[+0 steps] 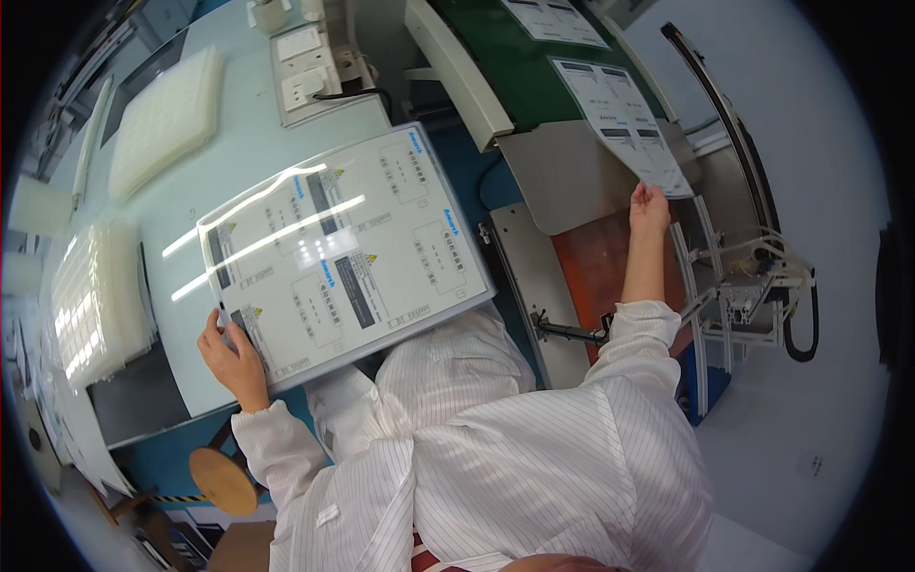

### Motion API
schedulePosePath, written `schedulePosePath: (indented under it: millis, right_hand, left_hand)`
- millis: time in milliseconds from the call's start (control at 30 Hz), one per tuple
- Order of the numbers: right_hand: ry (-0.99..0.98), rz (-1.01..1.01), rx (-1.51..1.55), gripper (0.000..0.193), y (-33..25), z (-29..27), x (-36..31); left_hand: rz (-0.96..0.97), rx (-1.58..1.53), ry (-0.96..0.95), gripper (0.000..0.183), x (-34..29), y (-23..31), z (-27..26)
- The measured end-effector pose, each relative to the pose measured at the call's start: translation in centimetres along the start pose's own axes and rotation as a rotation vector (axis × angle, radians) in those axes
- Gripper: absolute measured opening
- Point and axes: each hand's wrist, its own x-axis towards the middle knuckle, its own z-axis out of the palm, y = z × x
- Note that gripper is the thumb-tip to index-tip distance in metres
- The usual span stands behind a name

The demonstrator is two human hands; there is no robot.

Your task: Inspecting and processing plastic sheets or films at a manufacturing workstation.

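My right hand (648,208) reaches out to the right and pinches the near corner of a printed clear sheet (620,110). The sheet's near end is lifted and bent, while its far part lies on a green conveyor belt (496,57). In front of me a thick stack of similar printed sheets (334,238), glossy on top, lies tilted across the table's right edge. My left hand (232,362) rests at the near left corner of this stack, fingers apart against its edge.
Another printed sheet (548,19) lies farther up the belt. A metal plate (553,172) and an orange-red surface (605,267) sit at the belt's near end, beside a machine frame (743,296). Translucent stacks (167,119) stand on the glass-topped table's left. A wooden stool (224,481) is below.
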Motion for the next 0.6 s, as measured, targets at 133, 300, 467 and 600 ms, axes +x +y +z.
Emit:
schedulePosePath:
  millis: [133, 300, 467, 600]
  right_hand:
    - [-0.343, 0.086, 0.189, 0.009, -1.1, 7.7, -3.2]
    - [-0.973, -0.253, 0.022, 0.021, -3.4, 15.1, -18.0]
    - [-1.460, -0.116, 0.114, 0.052, -7.5, 14.1, -29.0]
    - [-1.679, 0.173, 0.113, 0.053, -5.0, 11.9, -28.7]
  left_hand:
    - [0.030, 0.001, 0.025, 0.030, -0.1, 0.1, -0.4]
    - [0.015, 0.023, 0.036, 0.028, -0.2, 0.0, -0.9]
    - [-0.010, -0.142, 0.079, 0.028, 0.2, 1.6, -1.6]
    - [-0.470, -1.235, -0.371, 0.034, 0.8, 3.5, -3.9]
